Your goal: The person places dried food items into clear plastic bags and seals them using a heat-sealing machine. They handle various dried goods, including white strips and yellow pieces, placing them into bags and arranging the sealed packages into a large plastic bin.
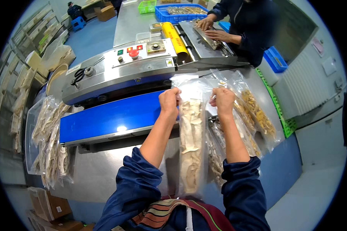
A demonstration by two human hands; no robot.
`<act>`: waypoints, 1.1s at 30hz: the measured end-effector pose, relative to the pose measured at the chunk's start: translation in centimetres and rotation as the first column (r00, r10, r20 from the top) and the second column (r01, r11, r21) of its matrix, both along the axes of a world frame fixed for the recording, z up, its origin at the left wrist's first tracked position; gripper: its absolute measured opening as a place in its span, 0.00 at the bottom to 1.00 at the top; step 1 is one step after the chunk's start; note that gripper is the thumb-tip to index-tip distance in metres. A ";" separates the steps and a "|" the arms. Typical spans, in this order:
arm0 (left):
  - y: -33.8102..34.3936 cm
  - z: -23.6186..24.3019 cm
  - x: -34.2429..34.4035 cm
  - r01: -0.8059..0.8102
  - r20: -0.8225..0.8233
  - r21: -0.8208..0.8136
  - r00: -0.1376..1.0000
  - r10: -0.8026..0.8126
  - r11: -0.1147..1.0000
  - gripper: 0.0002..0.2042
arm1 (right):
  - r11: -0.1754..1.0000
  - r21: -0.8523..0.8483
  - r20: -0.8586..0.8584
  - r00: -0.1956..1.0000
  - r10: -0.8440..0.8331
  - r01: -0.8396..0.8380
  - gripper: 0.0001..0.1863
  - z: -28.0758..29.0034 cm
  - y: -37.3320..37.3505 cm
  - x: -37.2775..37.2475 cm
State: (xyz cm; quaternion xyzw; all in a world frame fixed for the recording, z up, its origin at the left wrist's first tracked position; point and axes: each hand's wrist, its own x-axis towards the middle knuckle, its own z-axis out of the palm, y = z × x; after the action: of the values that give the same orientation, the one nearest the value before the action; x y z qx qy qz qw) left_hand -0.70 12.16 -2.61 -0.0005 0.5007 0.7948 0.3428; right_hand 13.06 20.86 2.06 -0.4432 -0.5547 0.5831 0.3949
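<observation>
A long clear plastic bag (191, 142) filled with pale, flat dried slices hangs upright between my hands. My left hand (169, 101) pinches its upper left corner, beside the right end of the sealing machine (119, 69). At the upper right corner, my right hand (223, 101) has its fingers closed on the bag's film. The bag's lower end reaches down toward my body. Just left of the bag runs the machine's blue conveyor belt (108, 119). Several filled bags (254, 111) with yellowish and pale slices lie on the metal table to the right of my right hand.
A plastic bin (31, 134) of filled bags stands at the left. Across the machine, another person's hands (214, 30) press on a bag. A blue basket (181, 16) and a green basket (147, 7) sit on the far table. Scissors (78, 76) lie on the machine.
</observation>
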 end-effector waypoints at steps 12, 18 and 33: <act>5.3 -3.2 -2.8 -0.026 0.090 -0.075 0.995 0.033 0.997 0.04 | 0.997 -0.079 0.090 0.996 0.002 0.005 0.07 -3.2 6.8 -3.4; 5.0 -3.4 -4.2 -0.109 0.040 -0.113 0.993 0.115 0.988 0.04 | 0.991 -0.136 0.109 0.994 0.032 -0.017 0.09 -4.1 7.2 -5.6; -1.1 -2.8 -8.1 -0.218 0.013 -0.130 0.975 0.222 0.967 0.07 | 0.972 -0.175 0.030 0.986 0.167 -0.159 0.08 -5.1 3.1 -10.9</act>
State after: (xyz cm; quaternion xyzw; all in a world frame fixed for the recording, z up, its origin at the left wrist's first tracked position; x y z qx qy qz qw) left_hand -8.79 11.07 -5.44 -0.0890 0.5428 0.7941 0.2586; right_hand 2.12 23.99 -3.01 -0.4413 -0.5454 0.6492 0.2937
